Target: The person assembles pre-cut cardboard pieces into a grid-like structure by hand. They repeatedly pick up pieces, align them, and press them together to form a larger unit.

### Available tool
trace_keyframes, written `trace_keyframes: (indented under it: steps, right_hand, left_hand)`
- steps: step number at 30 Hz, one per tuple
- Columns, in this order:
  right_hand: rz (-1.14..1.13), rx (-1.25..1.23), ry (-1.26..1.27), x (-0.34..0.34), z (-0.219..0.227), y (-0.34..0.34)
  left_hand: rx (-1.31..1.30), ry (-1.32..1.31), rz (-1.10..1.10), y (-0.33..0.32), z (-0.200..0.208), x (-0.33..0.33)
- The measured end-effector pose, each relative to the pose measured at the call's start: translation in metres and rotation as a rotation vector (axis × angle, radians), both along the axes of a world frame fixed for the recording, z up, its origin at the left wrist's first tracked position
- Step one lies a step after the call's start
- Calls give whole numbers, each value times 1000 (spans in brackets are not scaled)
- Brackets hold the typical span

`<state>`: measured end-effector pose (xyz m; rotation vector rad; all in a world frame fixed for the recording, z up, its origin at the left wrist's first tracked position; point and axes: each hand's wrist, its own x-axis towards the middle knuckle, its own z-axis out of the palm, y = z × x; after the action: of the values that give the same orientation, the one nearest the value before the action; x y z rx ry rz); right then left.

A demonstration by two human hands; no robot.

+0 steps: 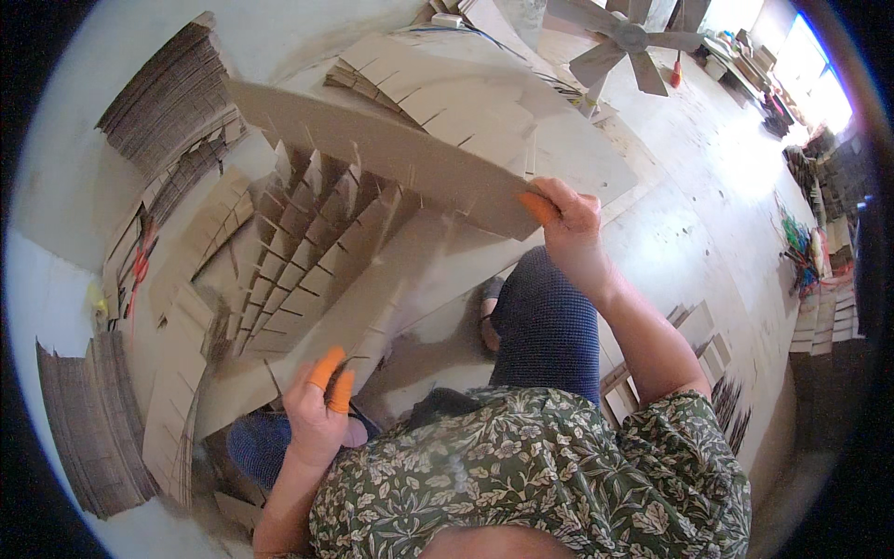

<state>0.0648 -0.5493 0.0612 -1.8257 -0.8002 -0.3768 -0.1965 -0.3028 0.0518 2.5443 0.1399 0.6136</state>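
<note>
Right hand [570,222]: we see its grip closed on the right end of a long slotted cardboard strip [391,158], held above the lattice.
Left hand [317,410]: its grip pinches the near edge of the cardboard lattice [307,252], orange finger covers [328,368] on two fingers.
Lattice place: in the middle, over our knees.
Stacks of cardboard [163,93]: far left, on the floor.
</note>
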Motion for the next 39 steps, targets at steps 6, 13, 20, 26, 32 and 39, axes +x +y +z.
trace_keyframes:
  steps: [6,13,20,26,32,39]
  right_hand:
    - [-56,14,31,7,-13,6]
    - [3,14,18,8,-19,21]
    - [14,-88,56,2,-6,24]
    - [-32,-78,-25,-9,-14,27]
    - [-7,-141,11,-18,-4,29]
    - [65,-101,-79,-9,-6,32]
  left_hand:
    - [196,-145,130,48,19,13]
    - [364,-7,209,66,27,25]
    - [58,133,148,70,25,12]
    - [198,-120,331,131,18,30]
    - [127,277,498,192,-13,36]
    - [141,283,550,191,2,29]
